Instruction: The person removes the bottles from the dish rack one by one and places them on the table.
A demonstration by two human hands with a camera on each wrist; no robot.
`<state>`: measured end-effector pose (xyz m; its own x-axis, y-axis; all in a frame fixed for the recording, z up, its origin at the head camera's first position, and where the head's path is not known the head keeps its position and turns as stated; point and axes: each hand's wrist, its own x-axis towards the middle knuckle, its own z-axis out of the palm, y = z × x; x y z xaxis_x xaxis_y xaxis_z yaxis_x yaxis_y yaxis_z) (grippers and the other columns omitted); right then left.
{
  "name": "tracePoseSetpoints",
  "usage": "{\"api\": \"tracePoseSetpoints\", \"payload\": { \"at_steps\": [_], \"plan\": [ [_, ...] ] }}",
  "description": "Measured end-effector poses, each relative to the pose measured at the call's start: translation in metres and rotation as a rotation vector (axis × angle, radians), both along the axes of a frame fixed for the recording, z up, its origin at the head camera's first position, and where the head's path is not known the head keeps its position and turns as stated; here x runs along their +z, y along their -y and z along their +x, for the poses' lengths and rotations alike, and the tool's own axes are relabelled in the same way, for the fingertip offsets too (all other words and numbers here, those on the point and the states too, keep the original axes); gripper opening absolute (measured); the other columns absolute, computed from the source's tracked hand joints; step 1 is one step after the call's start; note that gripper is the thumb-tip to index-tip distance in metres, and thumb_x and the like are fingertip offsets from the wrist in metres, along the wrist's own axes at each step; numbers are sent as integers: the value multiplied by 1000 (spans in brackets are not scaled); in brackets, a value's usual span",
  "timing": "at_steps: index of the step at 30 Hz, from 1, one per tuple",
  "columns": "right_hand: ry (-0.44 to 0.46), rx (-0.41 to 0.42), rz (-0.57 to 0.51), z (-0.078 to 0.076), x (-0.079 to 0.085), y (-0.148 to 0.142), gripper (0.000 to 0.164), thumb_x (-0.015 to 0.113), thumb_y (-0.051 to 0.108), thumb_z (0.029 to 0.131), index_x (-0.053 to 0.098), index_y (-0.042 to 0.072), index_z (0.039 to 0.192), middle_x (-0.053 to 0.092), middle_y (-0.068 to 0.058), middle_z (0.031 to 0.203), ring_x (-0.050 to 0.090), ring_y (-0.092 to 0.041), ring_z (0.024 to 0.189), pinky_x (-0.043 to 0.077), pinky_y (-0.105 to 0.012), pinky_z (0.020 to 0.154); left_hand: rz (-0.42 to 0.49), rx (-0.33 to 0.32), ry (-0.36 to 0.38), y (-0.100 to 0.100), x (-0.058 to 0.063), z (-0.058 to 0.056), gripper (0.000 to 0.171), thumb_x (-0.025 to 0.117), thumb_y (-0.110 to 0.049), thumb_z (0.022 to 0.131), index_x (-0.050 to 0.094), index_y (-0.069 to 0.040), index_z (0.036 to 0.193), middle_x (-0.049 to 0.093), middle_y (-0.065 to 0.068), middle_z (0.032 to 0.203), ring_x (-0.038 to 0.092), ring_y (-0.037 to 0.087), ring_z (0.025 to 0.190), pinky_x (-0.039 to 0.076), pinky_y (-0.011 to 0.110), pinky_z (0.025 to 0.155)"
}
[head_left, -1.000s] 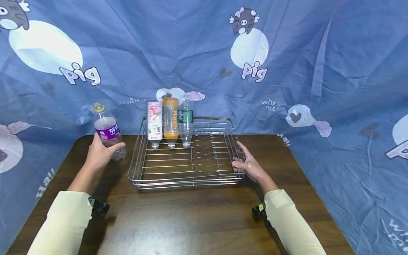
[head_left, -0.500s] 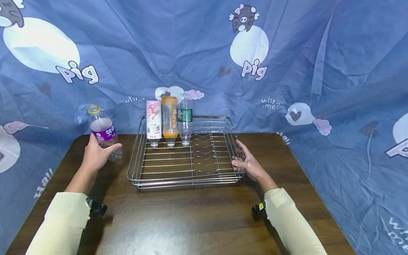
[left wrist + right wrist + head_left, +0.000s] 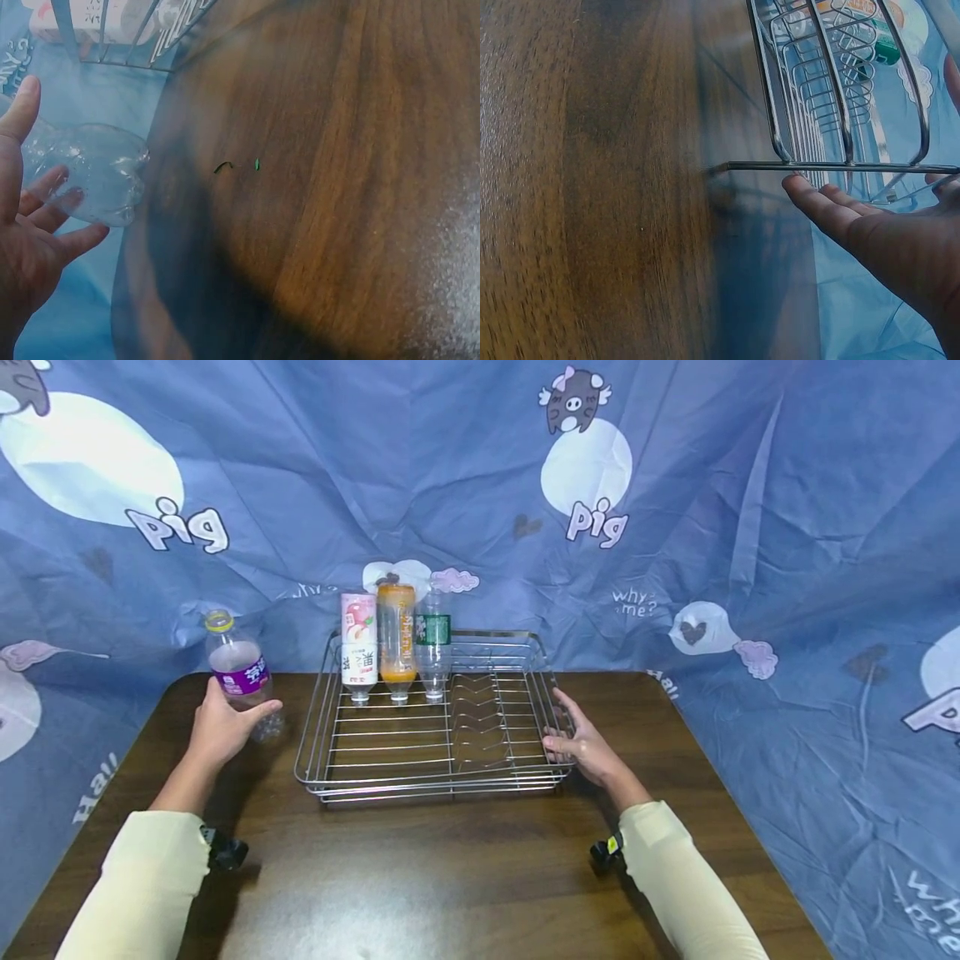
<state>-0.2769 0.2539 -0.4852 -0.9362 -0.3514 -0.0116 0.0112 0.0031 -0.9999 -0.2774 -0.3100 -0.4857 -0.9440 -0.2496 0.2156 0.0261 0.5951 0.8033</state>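
My left hand (image 3: 222, 724) grips a clear plastic bottle (image 3: 242, 679) with a purple label and yellow cap, upright at the table's back left. In the left wrist view, the clear bottle base (image 3: 112, 169) shows between spread fingers and thumb. My right hand (image 3: 592, 752) holds the right side of a chrome wire dish rack (image 3: 420, 789), fingers partly seen through the wires. Inside the rack, along its back left, three bottles stand neck down: a white-and-pink one (image 3: 359, 652), an orange one (image 3: 397, 639) and a clear one with a green label (image 3: 433, 631).
The rack sits on a dark wooden table (image 3: 465, 877). A blue printed curtain (image 3: 465, 477) hangs close behind and along the sides. Two tiny scraps, one of them a green scrap (image 3: 257, 164), lie on the table near the left hand.
The purple-labelled bottle has come down slightly and stands straighter, with my left hand lowering along with it. The right hand and rack stay put; the head view has shifted a little.
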Motion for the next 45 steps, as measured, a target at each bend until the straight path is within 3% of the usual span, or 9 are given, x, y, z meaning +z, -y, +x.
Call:
{"api": "tracePoseSetpoints", "payload": {
  "at_steps": [11,16,23,30,36,45],
  "plan": [
    [1,3,-19,0,0,-2,99,64,-9,87,6,17,163,12,-32,157,57,-20,102,59,-41,78,19,0,16,-2,-6,2,90,81,-40,86,30,7,143,50,35,133,47,56,125,37,67,101],
    [5,6,-31,-1,-2,-3,100,64,-9,86,6,17,163,10,-33,158,52,-33,113,59,-39,78,7,2,32,-1,-10,3,92,81,-40,86,29,8,144,48,36,135,45,57,126,37,68,102],
    [1,12,-44,-1,-2,0,101,64,-10,86,4,17,163,9,-34,158,30,-57,131,58,-36,78,4,16,33,1,-16,3,92,81,-41,85,30,9,143,50,37,132,47,58,124,38,68,100],
    [0,12,-43,-1,-4,-3,103,63,-11,85,2,16,163,8,-35,158,30,-57,131,59,-43,82,9,28,44,-1,-19,1,91,81,-42,85,32,9,142,51,36,131,46,58,124,38,67,100],
    [3,9,-49,-1,-5,-3,101,64,-11,86,4,17,163,12,-33,158,31,-57,130,59,-36,79,7,33,65,-2,-20,1,92,80,-43,86,31,9,143,49,37,135,45,58,126,37,67,102],
    [0,8,-56,-1,-5,-2,101,63,-11,86,4,17,163,10,-33,158,32,-56,129,58,-38,79,10,-48,124,1,-29,18,94,76,-38,91,21,8,151,43,39,142,42,57,130,35,69,104]
  ]
}}
